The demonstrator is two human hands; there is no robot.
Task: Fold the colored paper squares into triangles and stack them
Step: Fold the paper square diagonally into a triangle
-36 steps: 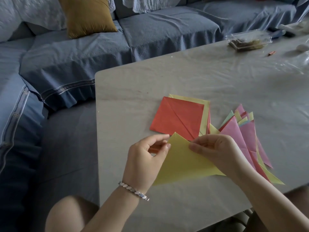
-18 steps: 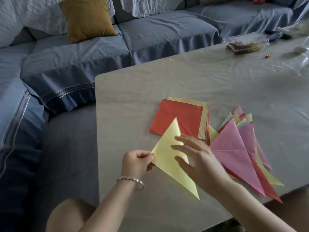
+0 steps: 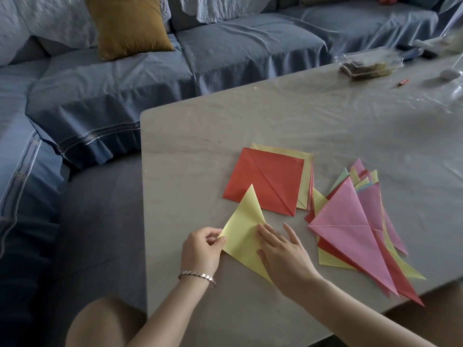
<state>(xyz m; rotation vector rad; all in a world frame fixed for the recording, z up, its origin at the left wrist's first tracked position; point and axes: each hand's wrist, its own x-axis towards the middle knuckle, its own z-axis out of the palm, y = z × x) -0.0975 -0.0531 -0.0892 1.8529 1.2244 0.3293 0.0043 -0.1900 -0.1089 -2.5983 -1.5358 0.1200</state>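
Indoors, beside a blue fabric sofa (image 3: 250, 46), the left hand (image 3: 200, 249) pinches a yellow paper triangle (image 3: 243, 226) on the beige worktop (image 3: 300, 116), the right hand (image 3: 285, 259) pressing it flat-fingered.

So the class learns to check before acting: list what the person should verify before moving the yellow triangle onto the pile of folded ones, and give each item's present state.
1. The yellow triangle is folded and lying on the table: ok.
2. The left hand pinches its left corner: ok.
3. The right hand lies flat on it with straight fingers: ok.
4. The crease is pressed sharp along its whole length: cannot tell, because the right hand covers part of it.
5. The pile of triangles is squared up to receive it: not ok, it is fanned out.
6. More squares are ready to fold: ok, a red square tops a stack.
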